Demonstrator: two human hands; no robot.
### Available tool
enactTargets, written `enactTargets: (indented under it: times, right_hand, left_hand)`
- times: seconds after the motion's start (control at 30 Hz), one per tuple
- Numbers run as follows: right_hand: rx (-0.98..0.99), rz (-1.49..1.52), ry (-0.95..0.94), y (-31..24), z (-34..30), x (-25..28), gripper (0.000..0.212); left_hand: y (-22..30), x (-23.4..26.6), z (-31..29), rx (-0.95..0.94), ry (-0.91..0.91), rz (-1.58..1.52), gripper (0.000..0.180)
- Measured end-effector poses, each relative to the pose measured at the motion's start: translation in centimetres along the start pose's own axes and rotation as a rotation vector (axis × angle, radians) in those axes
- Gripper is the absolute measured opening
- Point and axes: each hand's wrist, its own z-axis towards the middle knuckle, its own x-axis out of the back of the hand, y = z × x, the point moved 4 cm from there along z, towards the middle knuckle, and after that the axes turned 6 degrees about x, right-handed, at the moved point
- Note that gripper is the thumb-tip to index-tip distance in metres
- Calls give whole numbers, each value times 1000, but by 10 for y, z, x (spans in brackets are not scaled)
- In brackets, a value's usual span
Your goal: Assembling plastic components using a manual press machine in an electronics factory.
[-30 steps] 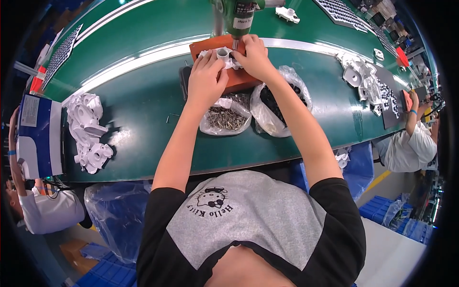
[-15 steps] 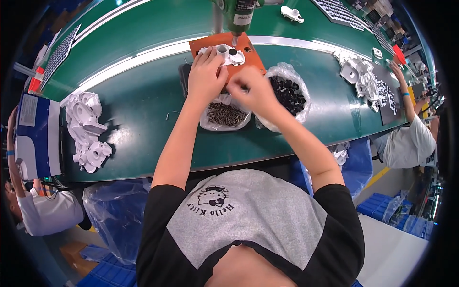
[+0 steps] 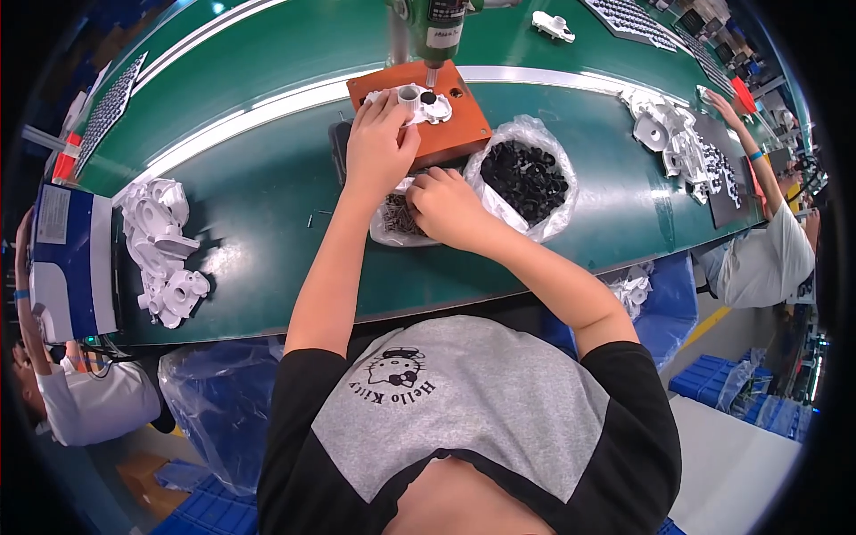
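Note:
My left hand [image 3: 381, 147] grips a white plastic housing [image 3: 437, 110] by its left side, fingers over it and thumb near its front. The housing, with a round upright collar and a black disc-like piece, lies on an orange block [image 3: 471, 118]. Above it hangs a green power screwdriver [image 3: 441, 36], its tip just over the black piece. In front of the block, my right hand [image 3: 450, 209] reaches into a clear bag of screws [image 3: 398, 216]. Its fingers are curled down among them; what they pinch is hidden. Beside this hand stands a clear bag of small black parts [image 3: 528, 178].
White housings lie heaped at the left [image 3: 165, 227] and at the right [image 3: 664, 134] of the green bench [image 3: 276, 259]. A blue-and-white box [image 3: 76, 259] stands at the left end. Another person's arm [image 3: 758, 156] reaches in at the far right. Two loose screws lie left of the screw bag.
My right hand has come down and toward me, from in front of the orange block into the screw bag. My left hand stays on the housing.

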Motion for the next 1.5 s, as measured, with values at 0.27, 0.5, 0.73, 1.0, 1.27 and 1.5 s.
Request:
enactTargets:
  times: [0.27,0.5,0.73,1.0,1.27,1.5]
  right_hand:
    - [66,-95,92,-4,-4,1,14]
    - [30,-64,-6,-1,0,-2,15]
    - [8,-1,-3,0,0,-1,23]
    - [-26,218,-22,8,0,7,18]
    - [-57,305,-50,10,2,8,13]
    - [-65,312,-32,10,1,8,13]
  left_hand:
    - [0,-1,-1,-9,14,-4,13]
    - [-1,-2,-1,0,9,-7,14]
    - [-2,-2,-1,-4,10,-9,14]
    - [-1,-1,-1,2,1,-7,15]
    - [1,-1,0,-4,19,-14,13]
    - [0,-1,-1,11,2,-20,17]
